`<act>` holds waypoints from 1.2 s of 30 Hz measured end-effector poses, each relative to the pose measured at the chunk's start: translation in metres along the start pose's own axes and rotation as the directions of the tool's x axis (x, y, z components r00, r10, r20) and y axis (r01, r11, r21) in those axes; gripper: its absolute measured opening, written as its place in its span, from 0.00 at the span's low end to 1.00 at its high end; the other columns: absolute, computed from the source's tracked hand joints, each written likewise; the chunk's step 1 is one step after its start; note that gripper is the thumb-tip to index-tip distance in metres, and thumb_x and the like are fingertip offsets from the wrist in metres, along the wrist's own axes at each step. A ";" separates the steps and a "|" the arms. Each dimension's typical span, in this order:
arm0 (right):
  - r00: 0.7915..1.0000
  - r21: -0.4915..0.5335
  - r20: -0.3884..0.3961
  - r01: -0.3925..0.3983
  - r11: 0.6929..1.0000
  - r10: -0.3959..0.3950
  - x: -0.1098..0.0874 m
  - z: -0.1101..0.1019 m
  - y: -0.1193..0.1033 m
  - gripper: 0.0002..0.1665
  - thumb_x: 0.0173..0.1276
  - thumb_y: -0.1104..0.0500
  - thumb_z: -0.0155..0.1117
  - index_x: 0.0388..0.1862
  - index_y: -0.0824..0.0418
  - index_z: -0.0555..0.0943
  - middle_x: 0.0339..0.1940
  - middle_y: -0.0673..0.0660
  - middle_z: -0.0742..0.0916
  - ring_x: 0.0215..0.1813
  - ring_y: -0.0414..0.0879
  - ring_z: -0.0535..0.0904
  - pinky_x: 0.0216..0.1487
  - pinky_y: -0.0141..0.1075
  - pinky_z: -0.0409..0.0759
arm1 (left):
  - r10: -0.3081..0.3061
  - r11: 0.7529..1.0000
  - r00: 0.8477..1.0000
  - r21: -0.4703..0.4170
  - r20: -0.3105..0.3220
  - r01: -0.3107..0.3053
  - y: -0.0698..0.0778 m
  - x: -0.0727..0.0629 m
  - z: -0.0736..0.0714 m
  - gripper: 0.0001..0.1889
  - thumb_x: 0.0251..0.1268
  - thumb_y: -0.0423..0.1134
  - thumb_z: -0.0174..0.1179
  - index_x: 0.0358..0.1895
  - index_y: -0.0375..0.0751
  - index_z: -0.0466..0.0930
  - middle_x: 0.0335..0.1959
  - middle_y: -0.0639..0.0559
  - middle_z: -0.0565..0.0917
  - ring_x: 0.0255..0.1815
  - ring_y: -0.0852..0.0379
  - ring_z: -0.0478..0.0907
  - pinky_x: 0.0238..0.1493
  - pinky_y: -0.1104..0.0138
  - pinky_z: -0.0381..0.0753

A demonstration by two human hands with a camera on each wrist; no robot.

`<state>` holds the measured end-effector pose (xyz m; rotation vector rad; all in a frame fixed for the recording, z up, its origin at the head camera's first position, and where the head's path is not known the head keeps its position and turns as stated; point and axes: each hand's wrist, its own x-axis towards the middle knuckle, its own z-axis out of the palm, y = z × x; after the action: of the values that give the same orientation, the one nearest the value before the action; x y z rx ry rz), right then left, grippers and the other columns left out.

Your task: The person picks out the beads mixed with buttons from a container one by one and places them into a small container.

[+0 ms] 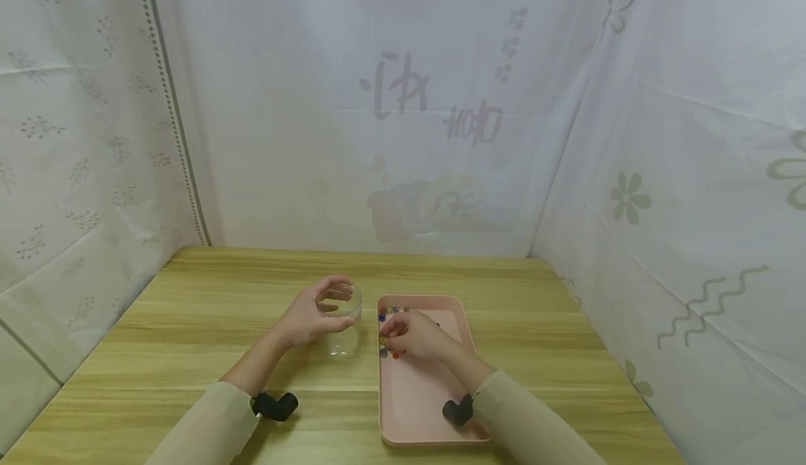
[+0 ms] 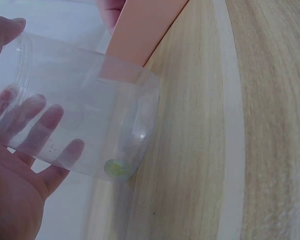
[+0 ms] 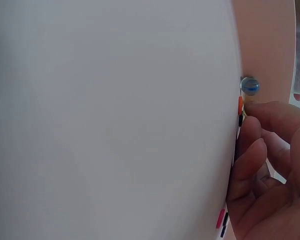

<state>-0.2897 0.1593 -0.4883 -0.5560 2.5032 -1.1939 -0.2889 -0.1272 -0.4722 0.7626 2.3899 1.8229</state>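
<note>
White patterned cloth (image 1: 296,136) is hanging around 3 sides of the wood-grain table (image 1: 327,416) I am viewing over my camera feeds. Leftmost, a pale sleeve (image 1: 201,423) is wearing a black wrist piece (image 1: 275,407). Beyond it, the left hand (image 1: 315,315) is holding a clear jar (image 1: 341,342) near its mouth, thumb and fingers curving widely round it; the mouth is facing up. Through the left wrist view I am spotting 1 yellow-green marble (image 2: 116,168) lying inside, at the bottom. Just right of the jar, a pink tray (image 1: 409,398) is resting on the table. Along its left side, several small marbles (image 1: 382,317) are sitting at the far corner, while a greyish marble (image 1: 384,353) and a red marble (image 1: 395,356) are lying nearer me. Between them, the right hand (image 1: 415,333) is hanging over the tray, fingers curling, tips close together right at a yellow marble (image 1: 382,340); I cannot tell whether it is gripping it. Rightmost, the other sleeve (image 1: 529,416) is spanning the tray's right edge.
</note>
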 end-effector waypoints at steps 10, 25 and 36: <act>1.000 -0.002 0.001 -0.003 1.000 0.003 0.001 0.001 -0.001 0.07 0.72 0.64 0.73 0.48 0.58 0.89 0.33 0.48 0.89 0.29 0.38 0.83 0.31 0.29 0.75 | 0.014 1.000 1.000 0.004 0.005 -0.014 0.000 -0.001 -0.001 0.36 0.63 0.38 0.78 0.73 0.41 0.74 0.67 0.34 0.83 0.71 0.27 0.79 0.68 0.37 0.84; 0.996 0.114 -0.067 -0.055 0.992 0.063 -0.001 -0.011 -0.001 0.11 0.78 0.58 0.69 0.56 0.56 0.89 0.42 0.53 0.90 0.29 0.43 0.83 0.21 0.33 0.72 | -0.006 1.000 1.000 -0.013 0.015 0.006 0.001 -0.001 -0.001 0.39 0.64 0.39 0.78 0.76 0.38 0.71 0.68 0.35 0.82 0.71 0.23 0.78 0.66 0.42 0.87; 0.987 0.148 -0.142 -0.056 0.987 0.077 -0.006 -0.017 -0.001 0.15 0.81 0.54 0.70 0.61 0.56 0.87 0.49 0.56 0.90 0.34 0.47 0.88 0.24 0.35 0.75 | 0.012 1.000 1.000 -0.003 0.012 -0.012 -0.001 0.000 -0.001 0.39 0.64 0.38 0.78 0.76 0.33 0.70 0.67 0.33 0.82 0.70 0.24 0.79 0.68 0.38 0.85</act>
<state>-0.2918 0.1727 -0.4766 -0.3562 2.5067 -1.4234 -0.2894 -0.1284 -0.4732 0.7868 2.3803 1.8198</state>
